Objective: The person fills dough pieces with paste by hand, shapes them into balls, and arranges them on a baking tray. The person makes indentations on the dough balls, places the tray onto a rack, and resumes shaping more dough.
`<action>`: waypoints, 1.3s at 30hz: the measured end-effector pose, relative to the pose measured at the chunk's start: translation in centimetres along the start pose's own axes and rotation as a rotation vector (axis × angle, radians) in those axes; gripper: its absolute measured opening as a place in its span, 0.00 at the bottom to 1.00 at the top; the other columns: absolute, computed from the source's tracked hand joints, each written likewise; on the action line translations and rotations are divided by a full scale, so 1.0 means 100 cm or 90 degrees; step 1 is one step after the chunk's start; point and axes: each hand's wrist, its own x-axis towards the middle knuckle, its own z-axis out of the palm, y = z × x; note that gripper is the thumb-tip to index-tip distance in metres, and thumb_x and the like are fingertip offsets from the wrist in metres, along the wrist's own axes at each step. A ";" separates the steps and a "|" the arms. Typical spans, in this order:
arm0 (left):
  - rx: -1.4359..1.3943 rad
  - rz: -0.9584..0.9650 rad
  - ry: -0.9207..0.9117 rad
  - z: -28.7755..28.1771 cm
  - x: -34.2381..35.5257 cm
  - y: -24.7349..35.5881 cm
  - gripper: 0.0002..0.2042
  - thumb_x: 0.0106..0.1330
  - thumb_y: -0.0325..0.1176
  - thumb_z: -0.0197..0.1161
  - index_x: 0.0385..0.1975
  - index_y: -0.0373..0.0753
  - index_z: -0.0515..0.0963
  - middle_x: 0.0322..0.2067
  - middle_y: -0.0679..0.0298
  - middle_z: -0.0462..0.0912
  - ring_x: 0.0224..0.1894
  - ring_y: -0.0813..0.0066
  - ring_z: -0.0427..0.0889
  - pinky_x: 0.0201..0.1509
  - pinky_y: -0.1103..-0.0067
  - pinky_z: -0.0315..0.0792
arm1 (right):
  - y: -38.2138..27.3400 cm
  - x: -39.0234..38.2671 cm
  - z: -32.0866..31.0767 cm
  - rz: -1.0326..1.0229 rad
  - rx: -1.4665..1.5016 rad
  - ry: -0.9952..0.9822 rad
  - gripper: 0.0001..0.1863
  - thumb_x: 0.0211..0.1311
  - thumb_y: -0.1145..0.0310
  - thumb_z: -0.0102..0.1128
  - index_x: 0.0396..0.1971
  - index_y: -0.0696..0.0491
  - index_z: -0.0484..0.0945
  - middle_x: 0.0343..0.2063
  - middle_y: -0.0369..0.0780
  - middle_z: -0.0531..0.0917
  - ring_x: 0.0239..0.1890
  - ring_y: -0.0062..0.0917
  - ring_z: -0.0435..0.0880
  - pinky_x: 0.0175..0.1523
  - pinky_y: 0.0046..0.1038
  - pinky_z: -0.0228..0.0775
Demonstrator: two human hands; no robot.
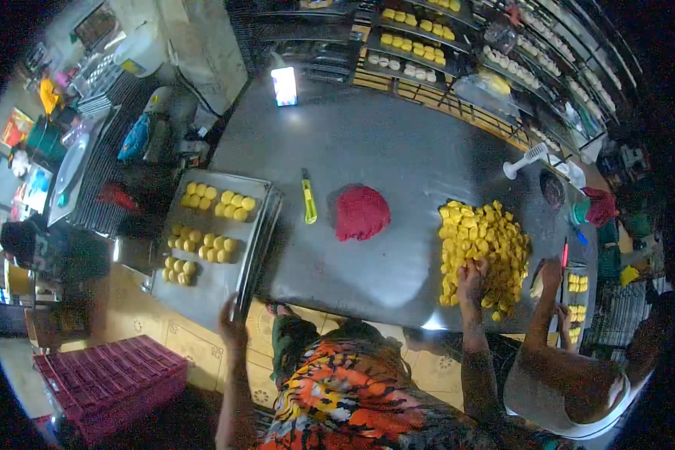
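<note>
At the near right corner of a metal baking tray (232,195), my left hand (232,321) has its fingers closed round the edge. Yellow dough rounds (217,248) sit on this tray in several small clusters. My right hand (472,279) reaches into the near side of a big heap of yellow dough pieces (495,232), its fingers drawn together on pieces there; the fingertips are partly hidden. Between the tray and the heap lie a dark pink lump of dough (362,213) and a yellow-green cutter knife (308,196).
A lit phone (284,86) stands at the table's far side. Racks with loaded trays (412,46) rise behind. Another person's arm (541,307) works at the right, near a tray of yellow pieces (577,300). A stack of maroon crates (116,379) stands on the floor at left.
</note>
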 end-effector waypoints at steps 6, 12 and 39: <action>-0.427 -0.260 -0.256 0.073 -0.003 0.064 0.13 0.70 0.27 0.52 0.48 0.28 0.78 0.37 0.59 0.84 0.38 0.76 0.80 0.44 0.78 0.74 | -0.004 0.006 -0.009 -0.133 -0.269 0.014 0.11 0.60 0.68 0.60 0.38 0.58 0.79 0.40 0.46 0.77 0.45 0.42 0.73 0.48 0.42 0.66; -0.404 -0.130 -0.502 0.145 0.028 0.058 0.13 0.71 0.32 0.55 0.50 0.33 0.78 0.52 0.56 0.79 0.51 0.72 0.79 0.51 0.77 0.74 | -0.074 -0.024 0.035 -0.030 0.201 -0.032 0.07 0.63 0.70 0.62 0.34 0.57 0.79 0.29 0.40 0.81 0.34 0.26 0.80 0.41 0.29 0.71; -0.315 -0.290 -0.423 0.076 0.015 0.084 0.14 0.64 0.37 0.68 0.38 0.31 0.80 0.31 0.64 0.83 0.29 0.79 0.79 0.33 0.80 0.74 | -0.192 -0.001 0.175 -0.106 0.079 -0.033 0.13 0.61 0.61 0.63 0.38 0.55 0.82 0.36 0.46 0.83 0.40 0.41 0.80 0.46 0.38 0.74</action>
